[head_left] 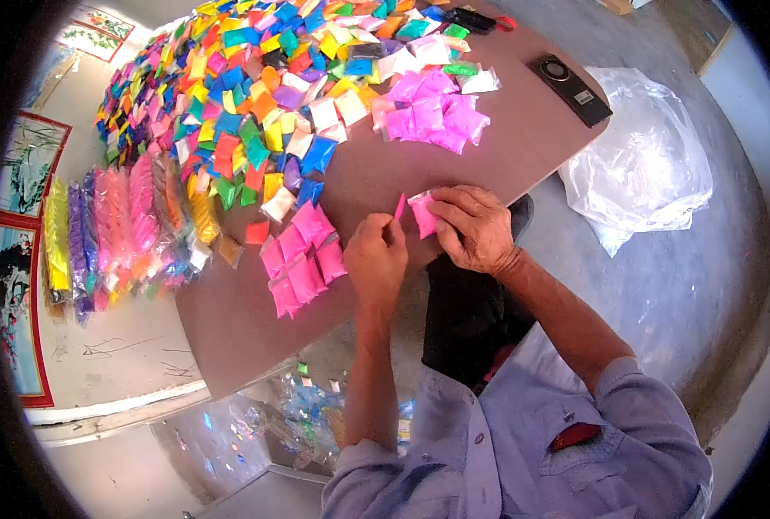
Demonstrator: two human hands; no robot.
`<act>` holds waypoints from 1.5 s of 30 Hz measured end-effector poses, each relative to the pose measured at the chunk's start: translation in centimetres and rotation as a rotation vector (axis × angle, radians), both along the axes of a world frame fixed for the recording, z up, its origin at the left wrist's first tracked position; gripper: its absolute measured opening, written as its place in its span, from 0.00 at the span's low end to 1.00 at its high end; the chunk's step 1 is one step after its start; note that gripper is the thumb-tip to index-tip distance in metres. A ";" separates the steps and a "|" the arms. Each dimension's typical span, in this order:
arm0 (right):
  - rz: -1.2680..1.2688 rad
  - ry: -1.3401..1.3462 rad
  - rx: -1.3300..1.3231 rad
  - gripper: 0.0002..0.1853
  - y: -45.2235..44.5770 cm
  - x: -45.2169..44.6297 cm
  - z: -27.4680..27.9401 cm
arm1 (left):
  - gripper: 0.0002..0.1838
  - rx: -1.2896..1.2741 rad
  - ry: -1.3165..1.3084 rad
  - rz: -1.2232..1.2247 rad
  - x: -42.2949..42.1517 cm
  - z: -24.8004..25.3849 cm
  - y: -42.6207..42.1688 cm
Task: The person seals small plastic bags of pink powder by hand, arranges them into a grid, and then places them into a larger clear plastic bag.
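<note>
My right hand [473, 227] pinches a small clear packet with pink filling [422, 216] by its side, just above the table's near edge. My left hand [376, 255] is closed beside it, with a thin pink piece [400, 206] sticking up from between thumb and forefinger. Whether that piece is a strip or another packet seen edge-on, I cannot tell. To the left of my left hand lies a neat group of pink packets [303, 264], set in overlapping rows. Farther back on the table is a loose heap of pink packets [437, 111].
A large pile of multicoloured packets [255, 104] covers the far left of the brown table [523, 147]. Long bags of sorted packets [112, 225] lie at the left. A black device with a round dial [568, 88] rests near the right edge, beside a big clear plastic bag [640, 156].
</note>
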State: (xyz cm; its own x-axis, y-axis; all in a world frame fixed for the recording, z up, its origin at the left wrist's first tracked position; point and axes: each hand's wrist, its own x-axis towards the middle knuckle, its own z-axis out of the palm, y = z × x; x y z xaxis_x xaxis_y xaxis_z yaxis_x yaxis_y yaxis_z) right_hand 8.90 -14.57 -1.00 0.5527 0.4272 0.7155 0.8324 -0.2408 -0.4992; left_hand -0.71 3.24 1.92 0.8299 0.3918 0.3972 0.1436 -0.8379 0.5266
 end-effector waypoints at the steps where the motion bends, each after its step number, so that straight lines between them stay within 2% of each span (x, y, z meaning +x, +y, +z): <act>1: 0.003 -0.003 0.000 0.14 0.0 0.0 0.1 | 0.05 0.000 -0.003 0.003 -0.2 0.5 -0.1; 3: 0.001 0.012 -0.001 0.14 -0.2 -0.1 0.1 | 0.04 -0.203 -0.007 -0.022 -0.8 1.7 -0.8; 7: -0.023 0.043 0.037 0.15 0.4 -0.1 -0.2 | 0.04 -0.214 -0.042 -0.103 -2.3 1.2 -3.1; 12: -0.029 0.052 0.003 0.14 0.4 -0.3 0.5 | 0.04 -0.099 -0.075 -0.037 -1.9 0.6 -1.9; 16: -0.049 0.034 -0.001 0.15 0.5 -0.2 0.3 | 0.03 -0.168 -0.026 0.036 -2.1 1.1 -2.2; 18: -0.039 0.008 -0.009 0.15 0.5 -0.1 0.2 | 0.03 -0.083 -0.141 -0.095 -2.5 1.3 -4.2; 24: -0.062 0.007 -0.083 0.16 0.6 -0.4 0.1 | 0.03 0.097 -0.096 0.041 -3.0 -0.3 -2.8; 28: -0.086 0.030 -0.084 0.16 0.9 -0.6 0.4 | 0.04 0.013 -0.027 0.065 -3.1 -0.2 -1.9; 30: -0.087 0.050 -0.076 0.16 0.9 -0.6 0.5 | 0.04 0.010 -0.168 0.058 -2.8 -0.5 -2.4; 34: -0.087 0.043 -0.054 0.15 1.0 -0.5 0.5 | 0.05 -0.026 -0.159 0.000 -2.9 -0.6 -2.9; 36: -0.091 0.044 -0.051 0.14 1.1 -0.5 0.5 | 0.03 0.079 -0.152 0.025 -2.6 -0.7 -2.0; 40: -0.093 0.029 -0.037 0.13 1.1 -0.4 0.5 | 0.03 0.098 -0.183 0.040 -2.1 -0.8 -1.2; 42: -0.092 0.048 -0.050 0.12 1.1 -0.5 0.4 | 0.04 -0.018 -0.247 0.060 -2.0 -0.7 -1.4; 45: -0.096 0.040 -0.054 0.12 1.2 -0.4 0.1 | 0.04 -0.052 -0.181 0.039 -2.3 -0.4 -1.8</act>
State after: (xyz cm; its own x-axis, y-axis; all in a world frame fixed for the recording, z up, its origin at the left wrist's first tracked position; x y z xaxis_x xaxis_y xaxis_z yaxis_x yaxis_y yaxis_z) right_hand 8.49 -13.37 -0.88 0.6205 0.4082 0.6696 0.7839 -0.3464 -0.5152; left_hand -2.99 1.46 1.51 0.7308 0.4462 0.5166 0.0746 -0.8045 0.5893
